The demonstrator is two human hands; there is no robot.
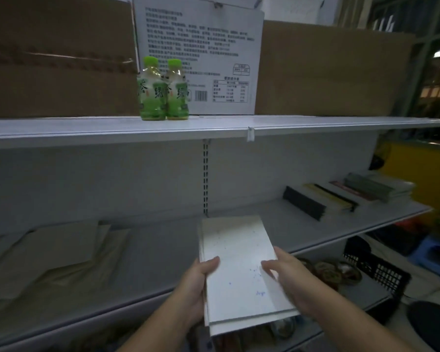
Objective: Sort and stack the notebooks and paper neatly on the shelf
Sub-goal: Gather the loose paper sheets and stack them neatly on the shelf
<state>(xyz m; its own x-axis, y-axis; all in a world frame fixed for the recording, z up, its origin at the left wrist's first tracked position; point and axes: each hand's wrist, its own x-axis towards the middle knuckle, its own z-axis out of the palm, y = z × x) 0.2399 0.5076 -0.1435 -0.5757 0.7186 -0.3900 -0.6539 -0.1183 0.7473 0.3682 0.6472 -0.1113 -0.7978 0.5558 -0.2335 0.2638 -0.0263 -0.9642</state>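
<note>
The left hand [201, 282] and right hand [291, 280] gripped the paper stack [235, 260] by its sides, long axis pointing into the shelf [163, 250] ahead.

A white paper stack [236, 270], flecked with blue ink, is held nearly flat at 6 o'clock over the front edge of the shelf [163, 250]. Overlapping notebooks [341, 196] lie on the shelf at 3 o'clock, and tan paper sheets [56, 252] lie spread at 9 o'clock.
</note>
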